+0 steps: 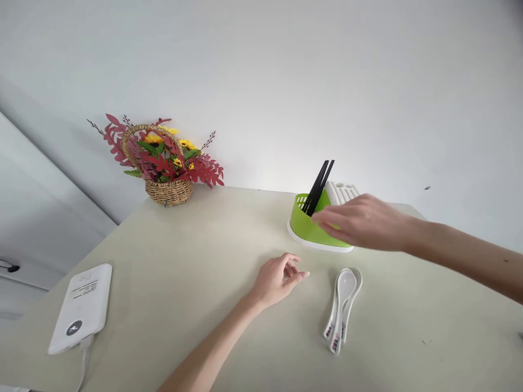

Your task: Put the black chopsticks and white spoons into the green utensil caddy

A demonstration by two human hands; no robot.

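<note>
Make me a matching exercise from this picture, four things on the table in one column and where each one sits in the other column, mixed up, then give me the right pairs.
Things:
1. black chopsticks
2. white soup spoons
3. flower basket
4. white power bank

Places:
A. near left corner of the table, cable attached
B. far left, against the wall
C. standing in the green cutlery holder, by the right hand
D. lying flat, nested together, just right of the left hand

Pairs: 1-C, 2-D, 3-B, 4-A
</note>
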